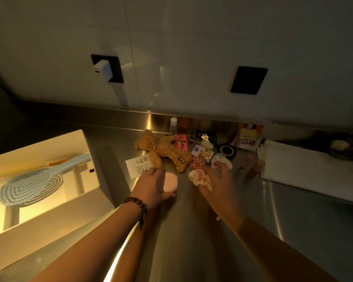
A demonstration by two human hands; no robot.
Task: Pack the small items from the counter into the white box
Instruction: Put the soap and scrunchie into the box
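The white box [94, 188] stands open at the left of the steel counter with a light blue hairbrush [31, 182] lying inside. My left hand [151, 186], a bead bracelet on its wrist, grips a round pink object [171, 182] on the counter. My right hand [216, 186] holds a crumpled pale pink scrunchie [200, 178] and its fingers reach onto a small white and blue item [222, 159]. Behind the hands lie a brown plush bear [163, 149], a red and white scrunchie [196, 162] and a paper receipt [137, 165].
Further back sit a small clear bottle [173, 127], a pink packet [181, 143], small cards [204, 152], a black round compact [227, 150], a snack packet [248, 137] and lip balm tubes [246, 163]. A white cloth pouch [310, 165] lies at the right. A tiled wall with sockets rises behind.
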